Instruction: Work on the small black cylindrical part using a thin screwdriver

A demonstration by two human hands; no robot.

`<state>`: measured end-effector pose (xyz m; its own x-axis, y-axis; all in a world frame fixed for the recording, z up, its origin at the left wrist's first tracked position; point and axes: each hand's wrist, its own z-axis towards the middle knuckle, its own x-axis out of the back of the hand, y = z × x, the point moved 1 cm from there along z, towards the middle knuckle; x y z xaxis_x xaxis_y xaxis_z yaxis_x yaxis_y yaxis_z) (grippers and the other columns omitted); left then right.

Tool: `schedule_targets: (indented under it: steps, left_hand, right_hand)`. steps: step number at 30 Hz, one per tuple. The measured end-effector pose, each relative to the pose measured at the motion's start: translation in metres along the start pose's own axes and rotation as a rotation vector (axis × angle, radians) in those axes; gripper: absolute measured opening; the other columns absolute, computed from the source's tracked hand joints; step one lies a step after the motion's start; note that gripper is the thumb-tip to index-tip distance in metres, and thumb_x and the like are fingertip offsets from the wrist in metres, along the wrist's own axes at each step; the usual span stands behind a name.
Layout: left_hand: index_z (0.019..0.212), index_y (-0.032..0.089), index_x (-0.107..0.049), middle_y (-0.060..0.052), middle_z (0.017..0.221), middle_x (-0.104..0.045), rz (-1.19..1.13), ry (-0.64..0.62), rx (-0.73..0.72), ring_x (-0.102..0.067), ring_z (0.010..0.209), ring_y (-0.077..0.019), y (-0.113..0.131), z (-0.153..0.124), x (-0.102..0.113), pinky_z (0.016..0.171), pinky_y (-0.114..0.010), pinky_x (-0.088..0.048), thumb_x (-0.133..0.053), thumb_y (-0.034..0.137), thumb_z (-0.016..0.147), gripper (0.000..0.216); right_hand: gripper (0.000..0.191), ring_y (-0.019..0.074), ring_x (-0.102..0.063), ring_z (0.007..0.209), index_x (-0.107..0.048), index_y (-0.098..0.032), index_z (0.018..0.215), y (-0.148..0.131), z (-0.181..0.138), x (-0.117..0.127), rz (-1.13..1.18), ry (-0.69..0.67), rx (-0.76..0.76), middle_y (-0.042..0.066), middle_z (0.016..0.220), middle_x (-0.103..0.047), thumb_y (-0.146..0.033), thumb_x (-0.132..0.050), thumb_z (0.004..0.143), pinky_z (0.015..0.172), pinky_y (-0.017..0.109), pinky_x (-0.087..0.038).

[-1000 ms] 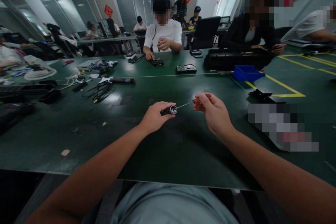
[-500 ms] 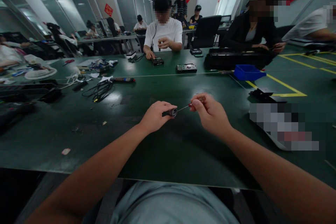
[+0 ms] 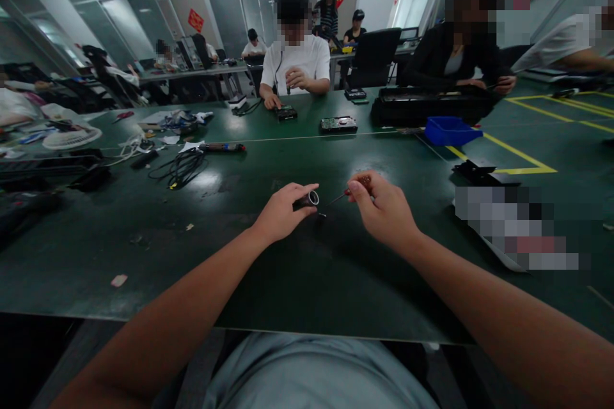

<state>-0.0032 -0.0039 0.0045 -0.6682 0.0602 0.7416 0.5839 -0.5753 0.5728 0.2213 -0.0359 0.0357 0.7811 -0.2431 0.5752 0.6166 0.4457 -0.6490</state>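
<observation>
My left hand (image 3: 281,214) grips a dark cylinder (image 3: 313,199) between thumb and fingers. Its round open end, with a pale rim, faces right. In my right hand (image 3: 387,209) is a screwdriver (image 3: 340,196) with a reddish handle, the fingers closed round it. The thin shaft points left and down toward the cylinder, and its tip is apart from the open end. Just below that end, by my left thumb, is a small shiny piece (image 3: 322,215); whether it lies on the table or is in the air, I cannot tell.
The green table (image 3: 288,281) spreads beneath my hands. A cable coil (image 3: 177,166) and a pen-like tool (image 3: 223,147) lie left. Across sits a person in white (image 3: 295,64). Hard drive (image 3: 338,124), blue bin (image 3: 452,131) and black bracket (image 3: 480,172) are ahead and right.
The screwdriver tip has come away from the cylinder's open end. That end now shows a clear pale rim, and a small shiny piece has appeared below it. Both hands stay nearly in place.
</observation>
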Motion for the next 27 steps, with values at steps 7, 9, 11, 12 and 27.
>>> schedule_targets:
  steps: [7,9,11,12,27]
  left_hand:
    - [0.128,0.021,-0.05,-0.008,0.114,-0.061,-0.58,0.126,0.257,-0.062,0.096,-0.0179,0.0,0.003,-0.007,0.089,-0.036,-0.052,-0.051,0.03,0.095,0.034]
    - [0.122,0.021,-0.049,-0.009,0.109,-0.06,-0.73,0.148,0.331,-0.062,0.087,-0.0162,0.0,0.004,-0.008,0.076,-0.031,-0.053,-0.043,0.032,0.096,0.028]
    - [0.111,0.021,-0.051,-0.007,0.102,-0.059,-0.774,0.136,0.365,-0.06,0.077,-0.0145,0.0,0.004,-0.006,0.061,-0.026,-0.048,-0.043,0.038,0.096,0.024]
    - [0.106,0.021,-0.052,-0.006,0.096,-0.059,-0.741,0.114,0.365,-0.058,0.072,-0.0137,0.001,0.004,-0.005,0.057,-0.025,-0.045,-0.046,0.042,0.096,0.025]
    - [0.122,0.021,-0.066,-0.011,0.105,-0.066,0.474,-0.279,-0.036,-0.064,0.095,-0.0278,0.027,-0.006,-0.017,0.075,-0.035,-0.052,-0.052,0.046,0.095,0.039]
  right_hand:
    - [0.022,0.0222,-0.069,0.074,-0.061,-0.021,0.097,0.003,-0.001,-0.002,0.037,0.018,-0.026,0.006,0.081,-0.072,-0.039,-0.048,0.098,0.067,0.036,-0.048]
    - [0.022,0.022,-0.069,0.075,-0.062,-0.021,0.097,0.003,-0.002,-0.002,0.052,0.022,-0.02,0.006,0.081,-0.072,-0.039,-0.048,0.098,0.068,0.035,-0.049]
    - [0.022,0.0216,-0.068,0.074,-0.062,-0.021,0.098,0.003,-0.002,-0.002,0.055,0.021,-0.018,0.005,0.081,-0.071,-0.039,-0.048,0.098,0.067,0.035,-0.048]
    - [0.023,0.0214,-0.067,0.073,-0.063,-0.021,0.098,0.003,-0.002,-0.002,0.047,0.013,-0.021,0.005,0.08,-0.071,-0.039,-0.048,0.098,0.065,0.035,-0.047]
    - [0.022,0.0198,-0.064,0.068,-0.064,-0.02,0.096,0.0,-0.002,-0.003,0.033,0.027,-0.012,0.004,0.076,-0.068,-0.037,-0.05,0.096,0.062,0.033,-0.044]
